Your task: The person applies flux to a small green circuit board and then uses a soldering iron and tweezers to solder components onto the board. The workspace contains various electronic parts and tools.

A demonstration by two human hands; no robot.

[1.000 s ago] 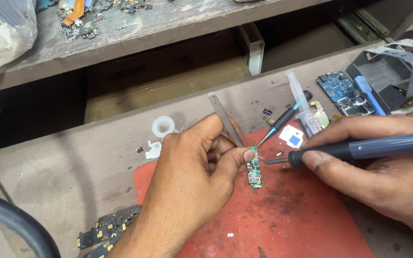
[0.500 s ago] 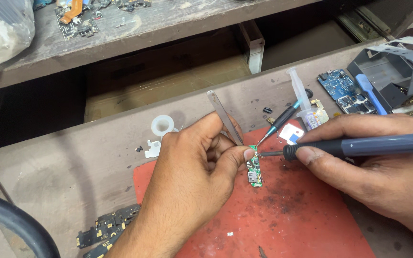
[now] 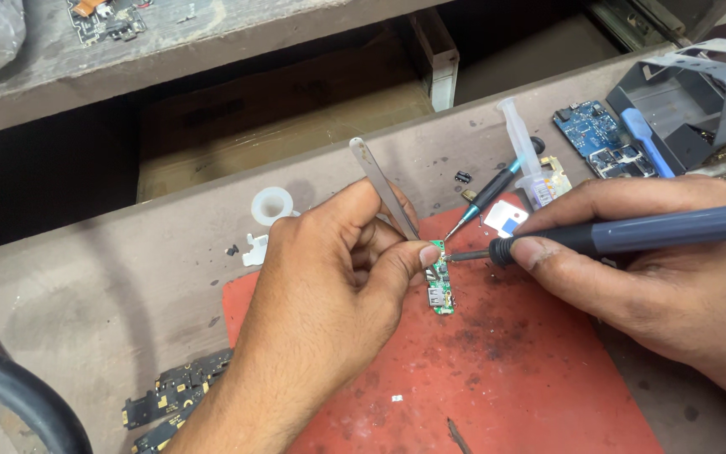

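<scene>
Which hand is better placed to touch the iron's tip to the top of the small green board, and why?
The right hand: it holds the soldering iron, whose tip already sits at the small green board's top edge. The left hand is occupied, holding tweezers at the board.

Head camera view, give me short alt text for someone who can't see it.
A person's right hand holds a soldering iron with its tip at a small green circuit board on a red mat, while the left hand steadies the board with metal tweezers. A syringe and a blue circuit board lie on the worn workbench.
</scene>
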